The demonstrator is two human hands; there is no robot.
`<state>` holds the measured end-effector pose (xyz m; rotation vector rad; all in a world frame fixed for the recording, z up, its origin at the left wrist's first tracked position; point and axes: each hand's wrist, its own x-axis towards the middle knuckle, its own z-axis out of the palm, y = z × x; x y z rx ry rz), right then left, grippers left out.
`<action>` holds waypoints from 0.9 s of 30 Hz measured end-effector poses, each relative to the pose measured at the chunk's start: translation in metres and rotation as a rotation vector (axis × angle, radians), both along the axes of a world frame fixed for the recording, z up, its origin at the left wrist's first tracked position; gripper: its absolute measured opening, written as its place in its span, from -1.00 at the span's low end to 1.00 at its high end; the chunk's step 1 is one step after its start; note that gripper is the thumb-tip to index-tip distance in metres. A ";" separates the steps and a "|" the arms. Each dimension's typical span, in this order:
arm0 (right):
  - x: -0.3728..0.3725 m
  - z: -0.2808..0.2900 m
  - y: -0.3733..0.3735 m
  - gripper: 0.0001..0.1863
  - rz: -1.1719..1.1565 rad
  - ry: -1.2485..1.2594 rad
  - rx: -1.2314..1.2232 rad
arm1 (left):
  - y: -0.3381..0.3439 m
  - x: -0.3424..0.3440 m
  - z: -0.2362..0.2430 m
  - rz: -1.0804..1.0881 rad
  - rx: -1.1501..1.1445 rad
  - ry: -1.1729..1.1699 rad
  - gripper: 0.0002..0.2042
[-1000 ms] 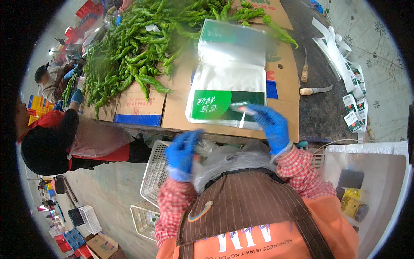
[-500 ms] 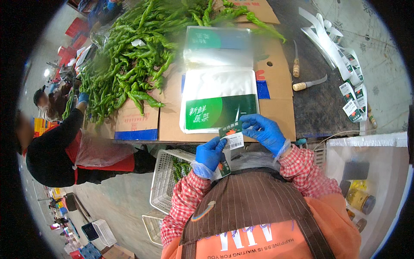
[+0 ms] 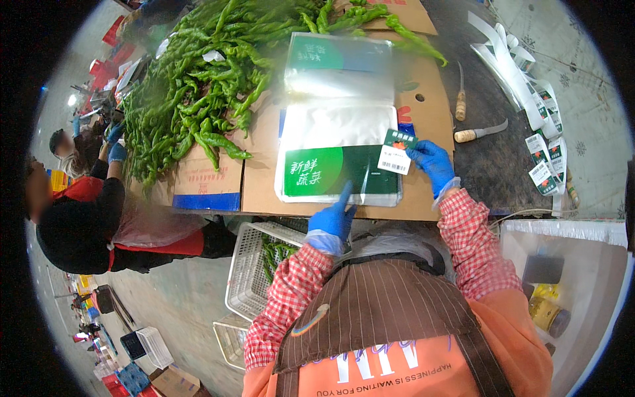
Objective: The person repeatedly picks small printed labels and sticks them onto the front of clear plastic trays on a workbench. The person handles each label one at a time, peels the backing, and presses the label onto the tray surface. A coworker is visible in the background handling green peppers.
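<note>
Both my hands wear blue gloves. My right hand (image 3: pixel 431 163) pinches a small green and white label sticker (image 3: pixel 397 152) and holds it over the right edge of a stack of clear plastic bags (image 3: pixel 334 142) with a green printed band. My left hand (image 3: pixel 334 217) rests at the near edge of that stack, its forefinger pointing up onto the green band. The bags lie on flattened cardboard (image 3: pixel 261 185) on the table.
A big heap of long green peppers (image 3: pixel 198 86) covers the table's left half. Two wooden-handled knives (image 3: pixel 476 132) and a strip of labels (image 3: pixel 536 132) lie to the right. A white wire basket (image 3: pixel 254 268) with peppers stands below the table. Two other people (image 3: pixel 79 218) work at the left.
My right hand has carried the label from in front of my chest up to the right edge of the bags. My left hand let go of it and moved onto the bag stack.
</note>
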<state>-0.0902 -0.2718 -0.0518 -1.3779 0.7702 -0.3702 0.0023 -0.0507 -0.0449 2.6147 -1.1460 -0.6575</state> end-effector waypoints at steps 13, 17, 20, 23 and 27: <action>0.019 -0.024 0.010 -0.80 0.203 -0.009 -0.145 | -0.006 -0.009 0.001 -0.068 0.105 -0.022 -0.45; 0.020 -0.022 0.013 -0.80 0.189 0.031 -0.184 | -0.005 -0.009 -0.001 -0.076 0.101 -0.024 -0.44; 0.021 -0.020 0.014 -0.81 0.182 0.064 -0.195 | -0.004 -0.008 -0.003 -0.079 0.091 -0.027 -0.44; 0.021 -0.020 0.015 -0.81 0.181 0.112 -0.224 | -0.005 -0.008 -0.002 -0.087 0.089 -0.028 -0.43; 0.021 -0.022 0.017 -0.81 0.190 0.072 -0.282 | -0.009 -0.009 0.003 -0.058 0.127 -0.013 -0.43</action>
